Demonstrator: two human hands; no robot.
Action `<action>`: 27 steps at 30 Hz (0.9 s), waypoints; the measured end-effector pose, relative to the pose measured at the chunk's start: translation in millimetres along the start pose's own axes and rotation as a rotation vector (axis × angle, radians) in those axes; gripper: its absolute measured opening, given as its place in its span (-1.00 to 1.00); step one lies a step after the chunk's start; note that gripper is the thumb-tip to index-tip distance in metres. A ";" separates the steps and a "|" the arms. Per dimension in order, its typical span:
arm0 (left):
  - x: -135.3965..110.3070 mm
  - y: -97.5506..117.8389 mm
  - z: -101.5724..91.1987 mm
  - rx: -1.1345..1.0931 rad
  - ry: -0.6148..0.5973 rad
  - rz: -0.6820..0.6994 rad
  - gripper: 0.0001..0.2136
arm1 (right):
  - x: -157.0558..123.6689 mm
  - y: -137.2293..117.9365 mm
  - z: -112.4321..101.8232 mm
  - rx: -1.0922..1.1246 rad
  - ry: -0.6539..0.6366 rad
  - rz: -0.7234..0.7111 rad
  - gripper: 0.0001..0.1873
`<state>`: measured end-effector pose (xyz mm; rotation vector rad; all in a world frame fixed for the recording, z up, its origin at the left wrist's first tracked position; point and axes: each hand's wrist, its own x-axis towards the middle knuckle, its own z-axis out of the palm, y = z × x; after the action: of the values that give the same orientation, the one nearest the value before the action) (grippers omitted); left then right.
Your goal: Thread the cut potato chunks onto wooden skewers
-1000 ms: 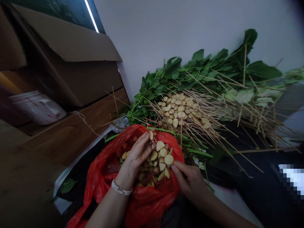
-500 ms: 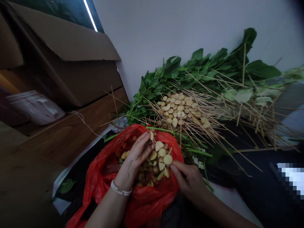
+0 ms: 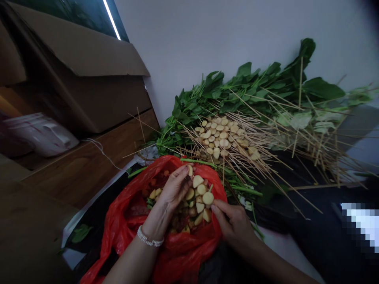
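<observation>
A red plastic bag (image 3: pixel 124 225) lies open in front of me, filled with cut potato pieces (image 3: pixel 199 197). My left hand (image 3: pixel 173 189), with a pearl bracelet on its wrist, reaches into the bag and pinches one potato slice (image 3: pixel 190 170) between fingertips and thumb. My right hand (image 3: pixel 231 223) rests at the bag's right rim, its fingers closed in a pinch beside a round slice; what it holds is hidden.
Behind the bag lie several bamboo skewers (image 3: pixel 266 154) threaded with potato slices (image 3: pixel 220 136), on a heap of leafy greens (image 3: pixel 251 88) against the white wall. A cardboard box (image 3: pixel 89 79) and a white container (image 3: pixel 41 134) stand at the left on a wooden surface.
Both hands stay in place over the bag. The view has drifted slightly; the left fingers shifted a little around the slice.
</observation>
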<state>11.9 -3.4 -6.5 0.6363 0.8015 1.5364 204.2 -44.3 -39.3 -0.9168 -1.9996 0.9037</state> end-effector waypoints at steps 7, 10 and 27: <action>-4.6 -4.7 9.0 0.054 0.060 0.048 -0.76 | 1.4 -3.8 2.8 -0.014 0.059 0.004 -0.64; -4.7 -9.5 10.7 0.054 0.102 0.042 -0.74 | 2.9 -3.6 4.1 -0.062 0.093 -0.026 -0.65; -16.7 -8.7 20.2 0.046 -0.075 -0.020 -0.80 | 5.6 -2.3 2.6 -0.110 0.060 -0.078 -0.70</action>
<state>35.0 -17.0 -0.1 0.7134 0.7863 1.4706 198.7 -41.5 -36.8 -0.9092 -2.0356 0.7211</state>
